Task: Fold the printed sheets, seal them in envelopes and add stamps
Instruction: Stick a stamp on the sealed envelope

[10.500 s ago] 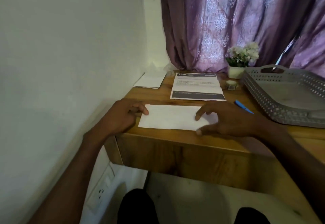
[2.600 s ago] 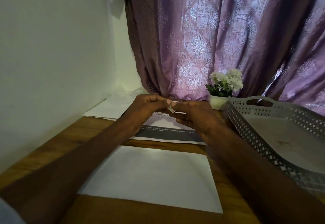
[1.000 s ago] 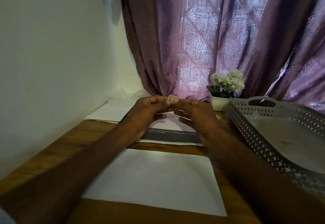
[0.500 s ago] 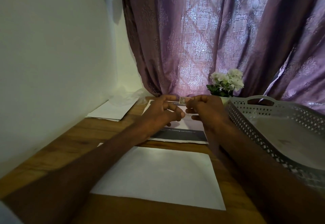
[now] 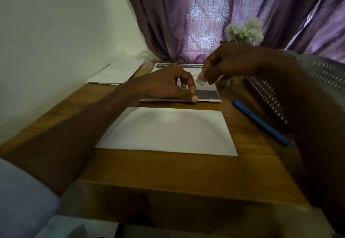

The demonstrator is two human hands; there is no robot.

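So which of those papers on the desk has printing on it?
The printed sheet under both hands, with a dark band; the envelope nearer and papers by the wall look blank.

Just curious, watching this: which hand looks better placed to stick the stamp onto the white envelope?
Probably the right hand: it already pinches the small stamp above the printed sheet. The left hand holds nothing and could steady the envelope.

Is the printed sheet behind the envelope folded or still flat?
Flat, unfolded: the printed sheet lies spread on the desk, header and dark footer band both showing.
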